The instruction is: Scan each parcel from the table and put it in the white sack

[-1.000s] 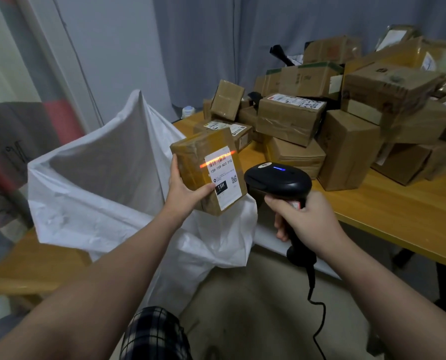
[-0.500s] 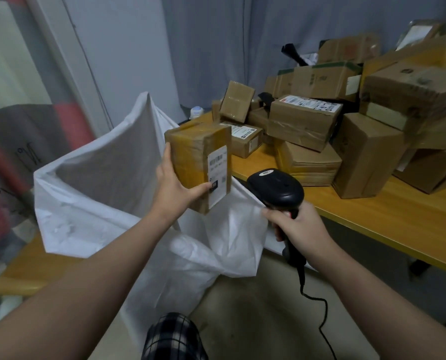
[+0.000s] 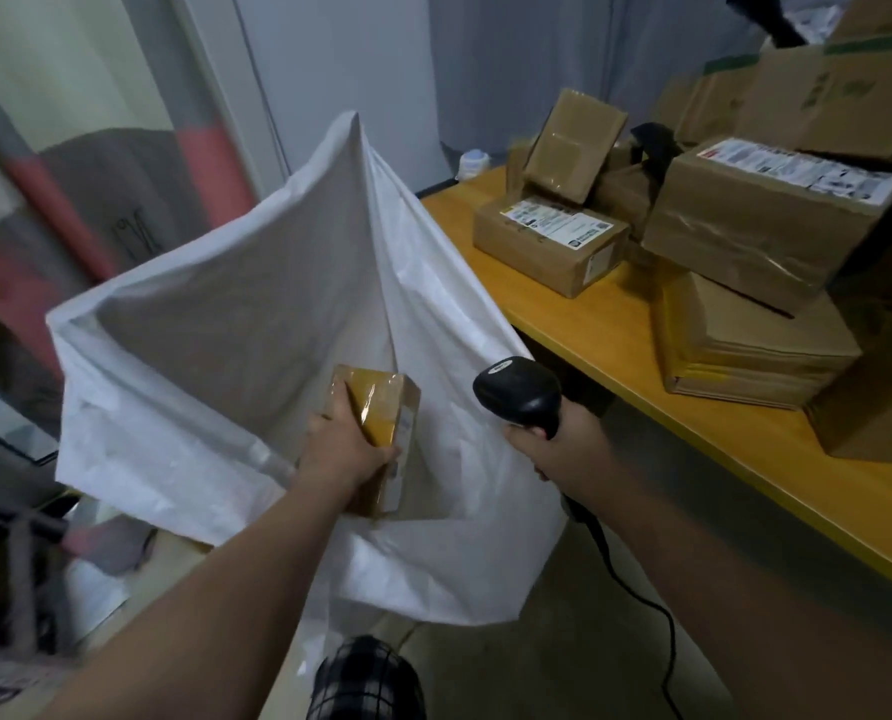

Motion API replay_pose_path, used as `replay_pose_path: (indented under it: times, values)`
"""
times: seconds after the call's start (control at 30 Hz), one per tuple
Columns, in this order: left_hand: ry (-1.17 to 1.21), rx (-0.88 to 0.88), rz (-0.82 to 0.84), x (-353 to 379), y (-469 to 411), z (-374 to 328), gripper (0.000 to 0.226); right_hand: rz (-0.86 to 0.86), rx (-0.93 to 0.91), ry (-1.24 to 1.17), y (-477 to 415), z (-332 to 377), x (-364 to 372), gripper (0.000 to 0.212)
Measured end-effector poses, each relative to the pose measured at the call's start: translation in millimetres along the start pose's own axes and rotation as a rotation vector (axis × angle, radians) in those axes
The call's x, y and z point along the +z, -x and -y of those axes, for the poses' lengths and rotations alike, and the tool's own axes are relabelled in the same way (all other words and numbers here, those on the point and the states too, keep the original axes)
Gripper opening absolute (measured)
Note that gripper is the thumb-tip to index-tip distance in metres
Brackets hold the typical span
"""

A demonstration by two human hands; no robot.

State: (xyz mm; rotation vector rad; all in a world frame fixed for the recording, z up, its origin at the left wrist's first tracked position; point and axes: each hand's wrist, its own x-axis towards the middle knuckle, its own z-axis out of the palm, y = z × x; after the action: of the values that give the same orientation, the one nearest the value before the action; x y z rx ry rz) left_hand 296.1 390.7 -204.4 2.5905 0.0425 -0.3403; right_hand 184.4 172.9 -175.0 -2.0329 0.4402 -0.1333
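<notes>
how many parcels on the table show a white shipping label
2: a flat box near the table's left end, and a bigger box right of it, stacked on another. Labels on other parcels may be hidden.

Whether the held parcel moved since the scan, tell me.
Yes. The parcel has gone down from above the white sack's rim into its mouth, gripped by the left hand.
</notes>
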Motion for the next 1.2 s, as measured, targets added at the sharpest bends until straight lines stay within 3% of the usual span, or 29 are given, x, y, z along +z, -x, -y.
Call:
replay_pose_path:
  times: [0.23,0.43,0.5,0.67,0.83,0.93,1.03,1.13,1.2]
  values:
    - [-0.194,0.165,-0.045,10,8,-20,0.081,0.008,-0.029,-0.005,-14,-4,11,0.02]
    - [-0.258,0.327,-0.131,8,17,-38,0.072,-0.053,-0.052,-0.036,3,-19,8,0.015]
    - [-0.197,0.421,-0.169,3,24,-53,0.071,-0.115,-0.076,-0.102,14,-18,-4,0.011]
    - [0.008,0.694,-0.239,-15,62,-113,0.066,-0.282,-0.128,-0.234,45,-6,-58,0.025]
    - [0.196,0.847,-0.197,-7,99,-189,0.067,-0.39,-0.218,-0.256,84,-1,-119,0.017]
    - [0.428,0.778,-0.037,3,108,-244,0.075,-0.47,-0.271,-0.256,103,4,-153,0.01]
    - [0.69,0.491,0.258,11,100,-295,0.111,-0.533,-0.28,-0.215,108,4,-182,0.015]
    - [0.792,0.223,0.301,24,85,-328,0.145,-0.562,-0.271,-0.215,105,4,-198,0.022]
    - [0.867,0.144,0.282,35,72,-341,0.155,-0.57,-0.253,-0.208,101,3,-201,0.017]
